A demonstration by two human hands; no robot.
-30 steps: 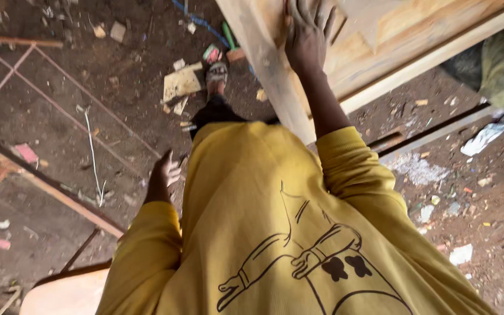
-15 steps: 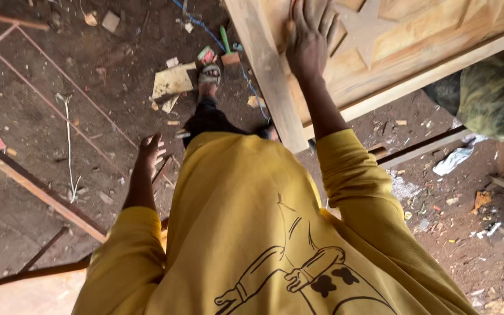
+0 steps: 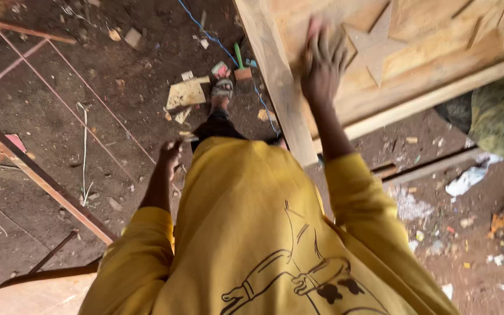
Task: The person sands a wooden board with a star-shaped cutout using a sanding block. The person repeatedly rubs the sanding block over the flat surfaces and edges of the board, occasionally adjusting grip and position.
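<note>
Soft daylight, slight motion blur

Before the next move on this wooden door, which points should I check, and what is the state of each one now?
1. Right hand on the wooden door: ok, palm on the panel beside the carved star.
2. Right grip firm: cannot tell, hand is blurred.
3. Left hand free: ok, it holds nothing.
4. Floor by the foot: not ok, wood scraps and blue cord lie there.
5. Metal frame apart from body: ok.
</note>
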